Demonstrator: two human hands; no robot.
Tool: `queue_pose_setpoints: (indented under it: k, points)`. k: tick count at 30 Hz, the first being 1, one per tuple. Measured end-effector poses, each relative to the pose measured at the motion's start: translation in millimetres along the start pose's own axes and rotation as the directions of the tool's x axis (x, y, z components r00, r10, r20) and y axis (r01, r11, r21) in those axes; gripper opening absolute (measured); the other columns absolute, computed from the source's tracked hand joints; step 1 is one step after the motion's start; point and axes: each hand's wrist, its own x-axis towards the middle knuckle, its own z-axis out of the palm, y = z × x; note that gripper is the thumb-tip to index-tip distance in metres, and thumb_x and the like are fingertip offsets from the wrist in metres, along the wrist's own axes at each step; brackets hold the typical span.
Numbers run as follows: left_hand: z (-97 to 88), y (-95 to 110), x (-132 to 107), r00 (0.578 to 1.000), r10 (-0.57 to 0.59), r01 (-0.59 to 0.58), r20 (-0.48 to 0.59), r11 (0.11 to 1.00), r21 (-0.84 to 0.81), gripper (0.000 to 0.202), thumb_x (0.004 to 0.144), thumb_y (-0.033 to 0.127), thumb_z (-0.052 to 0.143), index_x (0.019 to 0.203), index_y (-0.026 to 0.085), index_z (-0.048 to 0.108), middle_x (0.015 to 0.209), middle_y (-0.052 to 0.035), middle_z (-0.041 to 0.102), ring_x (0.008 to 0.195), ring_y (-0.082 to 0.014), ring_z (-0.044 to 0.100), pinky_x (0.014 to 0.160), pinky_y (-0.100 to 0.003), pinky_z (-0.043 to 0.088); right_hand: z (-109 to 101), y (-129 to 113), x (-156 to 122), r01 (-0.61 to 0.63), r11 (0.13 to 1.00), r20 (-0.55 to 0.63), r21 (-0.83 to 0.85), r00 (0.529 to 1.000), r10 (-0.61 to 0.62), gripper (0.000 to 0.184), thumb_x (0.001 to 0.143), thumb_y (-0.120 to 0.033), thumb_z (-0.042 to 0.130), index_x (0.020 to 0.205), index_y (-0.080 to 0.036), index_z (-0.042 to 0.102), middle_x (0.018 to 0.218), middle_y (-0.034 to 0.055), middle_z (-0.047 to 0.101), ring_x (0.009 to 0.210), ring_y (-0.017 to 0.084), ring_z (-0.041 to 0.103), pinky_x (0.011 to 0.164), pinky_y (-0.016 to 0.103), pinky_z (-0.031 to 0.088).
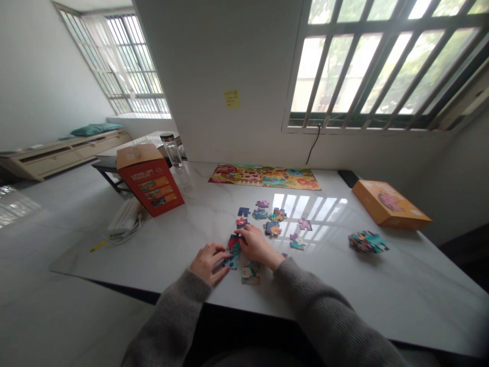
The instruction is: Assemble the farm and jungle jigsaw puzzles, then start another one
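Both my hands rest on a small joined cluster of puzzle pieces (234,254) near the front edge of the white table (191,224). My left hand (208,262) lies on the cluster's left side, fingers bent and pressing it down. Fingers together, my right hand (255,243) pinches a piece at the cluster's top edge. Another joined bit (250,272) lies just below my right wrist. Several loose pieces (273,219) are scattered just beyond my hands.
A finished puzzle strip (263,176) lies at the back by the wall. A red puzzle box (148,178) and a clear bottle (172,150) stand at left, an orange box (389,204) at right. A heap of pieces (367,241) sits right of centre. White cables (124,219) lie at the left edge.
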Motion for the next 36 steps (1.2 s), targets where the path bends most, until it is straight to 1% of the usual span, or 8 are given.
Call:
queue_pose_setpoints:
  k: [4,9,12,15,21,30,34,36]
  points:
    - [-0.5,3,1,0.999,0.023,-0.023,0.023,1.000,-0.006,0.024,0.087,0.031,0.063,0.109,0.025,0.070,0.126,-0.0073,0.066,0.110,-0.0267,0.059,0.096,-0.043,0.049,-2,-6,-4,0.010,0.997,0.003,-0.080,1.000,-0.010,0.037,0.091,-0.013,0.056,0.127,-0.019,0.064,0.112,0.0109,0.059,0.106,0.024,0.051,0.094,0.039,0.042]
    - [2.9,0,0,1.000,0.019,-0.019,0.021,1.000,-0.014,0.025,0.086,0.030,0.064,0.109,0.026,0.069,0.122,-0.0053,0.069,0.110,-0.0265,0.058,0.097,-0.043,0.047,-13,-12,-13,0.100,0.992,0.045,-0.076,0.994,-0.096,0.029,0.093,-0.028,0.066,0.121,-0.023,0.064,0.115,0.0094,0.057,0.106,0.025,0.048,0.094,0.040,0.040]
    - [4.1,-1,-1,1.000,0.005,-0.005,0.016,1.000,-0.013,0.033,0.085,0.032,0.064,0.117,0.025,0.066,0.123,-0.0069,0.068,0.111,-0.0268,0.058,0.096,-0.043,0.048,-17,-14,-16,0.128,0.990,0.059,-0.054,0.990,-0.125,0.022,0.093,-0.026,0.066,0.115,-0.024,0.067,0.114,0.0076,0.058,0.104,0.024,0.048,0.093,0.040,0.039]
    - [3.7,0,0,0.999,-0.033,0.033,-0.012,0.999,0.000,0.044,0.084,0.036,0.066,0.126,0.024,0.063,0.121,-0.0092,0.066,0.110,-0.0277,0.058,0.095,-0.042,0.049,-16,-14,-17,0.139,0.990,0.053,-0.038,0.989,-0.137,0.021,0.094,-0.025,0.066,0.115,-0.026,0.068,0.113,0.0071,0.058,0.104,0.024,0.049,0.092,0.039,0.039]
    - [1.7,4,1,1.000,-0.031,0.031,0.000,0.999,0.005,0.038,0.083,0.037,0.067,0.119,0.026,0.065,0.118,-0.0073,0.068,0.110,-0.0281,0.057,0.095,-0.042,0.048,-17,-12,-20,0.169,0.986,0.068,-0.010,0.983,-0.168,0.022,0.092,-0.023,0.068,0.114,-0.028,0.069,0.112,0.0058,0.061,0.105,0.023,0.050,0.091,0.038,0.039]
    - [1.9,3,2,1.000,-0.013,0.013,0.010,1.000,-0.009,0.037,0.082,0.037,0.069,0.116,0.024,0.066,0.118,-0.0070,0.069,0.110,-0.0282,0.057,0.094,-0.043,0.047,-17,-15,-27,0.207,0.977,0.044,-0.045,0.978,-0.205,0.028,0.091,-0.018,0.066,0.117,-0.028,0.067,0.115,0.0064,0.062,0.108,0.024,0.051,0.094,0.039,0.039]
    - [1.1,4,1,1.000,-0.012,0.012,0.003,1.000,-0.004,0.038,0.083,0.038,0.068,0.118,0.024,0.065,0.119,-0.0075,0.068,0.111,-0.0280,0.057,0.095,-0.042,0.046,-27,-16,-29,0.219,0.970,-0.031,-0.102,0.974,-0.223,0.030,0.093,-0.015,0.060,0.121,-0.026,0.065,0.122,0.0088,0.061,0.106,0.025,0.053,0.095,0.041,0.038]
    - [1.3,3,0,1.000,-0.010,0.010,-0.005,1.000,0.000,0.040,0.084,0.038,0.067,0.121,0.024,0.063,0.120,-0.0081,0.067,0.111,-0.0280,0.057,0.095,-0.042,0.046,-36,-6,-29,0.195,0.975,-0.086,-0.109,0.975,-0.205,0.027,0.095,-0.017,0.057,0.120,-0.024,0.065,0.115,0.0092,0.064,0.104,0.025,0.054,0.095,0.041,0.039]
